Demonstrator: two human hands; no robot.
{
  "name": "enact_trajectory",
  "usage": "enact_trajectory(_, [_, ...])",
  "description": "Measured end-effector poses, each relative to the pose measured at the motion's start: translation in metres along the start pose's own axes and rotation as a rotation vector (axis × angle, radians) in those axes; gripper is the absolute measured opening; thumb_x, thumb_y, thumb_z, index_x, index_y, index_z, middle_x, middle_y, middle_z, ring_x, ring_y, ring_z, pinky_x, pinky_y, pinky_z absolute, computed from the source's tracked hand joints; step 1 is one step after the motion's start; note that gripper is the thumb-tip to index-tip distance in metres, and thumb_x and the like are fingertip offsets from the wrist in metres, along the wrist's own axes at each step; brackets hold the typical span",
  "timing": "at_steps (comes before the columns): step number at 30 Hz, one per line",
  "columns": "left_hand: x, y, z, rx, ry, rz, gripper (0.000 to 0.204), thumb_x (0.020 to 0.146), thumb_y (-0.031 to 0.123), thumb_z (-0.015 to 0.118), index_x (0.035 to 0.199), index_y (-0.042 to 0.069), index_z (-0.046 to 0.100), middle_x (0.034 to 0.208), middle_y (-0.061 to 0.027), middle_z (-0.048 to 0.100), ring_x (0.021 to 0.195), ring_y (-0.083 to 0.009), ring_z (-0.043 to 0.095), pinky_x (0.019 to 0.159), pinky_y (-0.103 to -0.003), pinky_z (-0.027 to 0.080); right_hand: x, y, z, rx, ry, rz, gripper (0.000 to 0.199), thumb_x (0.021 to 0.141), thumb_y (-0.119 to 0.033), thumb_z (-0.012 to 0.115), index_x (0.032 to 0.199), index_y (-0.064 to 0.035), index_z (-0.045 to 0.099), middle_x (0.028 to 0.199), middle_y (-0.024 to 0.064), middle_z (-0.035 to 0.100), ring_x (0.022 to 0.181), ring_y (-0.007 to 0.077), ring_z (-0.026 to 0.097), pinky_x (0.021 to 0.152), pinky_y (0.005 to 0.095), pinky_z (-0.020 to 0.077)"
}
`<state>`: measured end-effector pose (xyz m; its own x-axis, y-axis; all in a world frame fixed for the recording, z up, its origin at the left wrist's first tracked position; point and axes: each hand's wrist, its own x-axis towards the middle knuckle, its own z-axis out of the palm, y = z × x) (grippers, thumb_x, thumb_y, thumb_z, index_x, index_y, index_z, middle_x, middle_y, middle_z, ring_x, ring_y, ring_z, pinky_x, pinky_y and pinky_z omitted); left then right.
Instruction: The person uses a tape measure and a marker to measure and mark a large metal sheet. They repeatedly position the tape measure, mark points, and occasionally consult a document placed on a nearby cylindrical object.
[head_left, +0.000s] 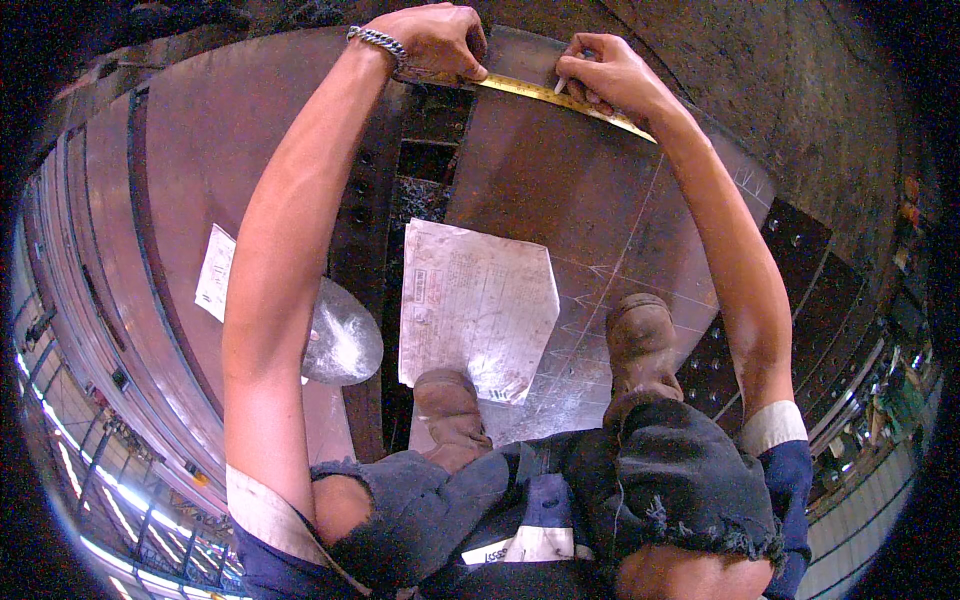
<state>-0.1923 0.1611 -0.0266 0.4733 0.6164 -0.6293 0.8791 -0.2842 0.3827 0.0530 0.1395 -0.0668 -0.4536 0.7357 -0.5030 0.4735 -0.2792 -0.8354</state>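
Note:
At the far edge of a brown steel plate (540, 200), my left hand (430, 42) is closed on a yellow measuring tape (520, 90), its thumb at the tape's left part. The tape blade runs across the plate to the right and passes under my right hand (612, 78). Pinched in my right fingers is a short white stick of chalk (560, 86), its tip pointing down beside the tape. Thin white lines and arrow-like marks cross the plate on the right side. Whatever lies inside my left palm is hidden.
A smudged paper sheet (475, 300) lies before my left boot (450, 405); my right boot (640, 345) stands on the plate. Left are a grey disc-like piece (343, 335) and another paper (213, 275). A dark gap (428, 160) splits the plates. Drilled dark plates (800, 240) lie right.

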Motion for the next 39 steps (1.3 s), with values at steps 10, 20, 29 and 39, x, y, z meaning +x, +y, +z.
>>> enact_trajectory(10, [0.009, -0.012, 0.012, 0.013, 0.095, 0.045, 0.050, 0.074, 0.046, 0.073, 0.100, 0.004, 0.072, 0.094, -0.0152, 0.072, 0.091, -0.0286, 0.068, 0.079, -0.038, 0.054, 0.001, 0.001, 0.004, -0.088, 0.051, 0.002, 0.017, 0.090, -0.020, 0.063, 0.088, -0.0036, 0.059, 0.061, 0.0041, 0.062, 0.043, 0.0080, 0.051, 0.037, 0.0252, 0.0364])
enact_trajectory(20, [0.012, -0.010, 0.012, -0.001, 0.054, 0.050, 0.053, 0.073, 0.041, 0.077, 0.107, 0.001, 0.070, 0.098, -0.0177, 0.071, 0.092, -0.0307, 0.068, 0.081, -0.040, 0.054, -0.019, -0.022, 0.005, -0.289, 0.545, -0.358, 0.016, 0.089, -0.011, 0.064, 0.089, -0.0033, 0.050, 0.064, 0.0109, 0.061, 0.053, 0.0197, 0.060, 0.049, 0.0321, 0.0458])
enact_trajectory(29, [0.014, -0.012, 0.014, 0.061, 0.041, 0.006, 0.057, 0.076, 0.044, 0.075, 0.113, 0.002, 0.066, 0.105, -0.0193, 0.068, 0.100, -0.0336, 0.065, 0.086, -0.042, 0.052, -0.044, -0.017, 0.012, -0.461, 0.453, -0.456, 0.016, 0.090, -0.013, 0.058, 0.103, -0.0054, 0.054, 0.087, 0.0157, 0.068, 0.074, 0.0307, 0.066, 0.067, 0.0418, 0.0538])
enact_trajectory(39, [0.012, -0.016, 0.019, -0.034, 0.132, 0.062, 0.046, 0.073, 0.039, 0.076, 0.100, 0.002, 0.073, 0.089, -0.0150, 0.073, 0.084, -0.0291, 0.070, 0.077, -0.040, 0.054, -0.074, 0.002, 0.033, -0.955, 0.339, -0.415, 0.024, 0.086, -0.022, 0.063, 0.109, -0.0137, 0.067, 0.087, 0.0109, 0.059, 0.074, 0.0325, 0.066, 0.064, 0.0445, 0.0545])
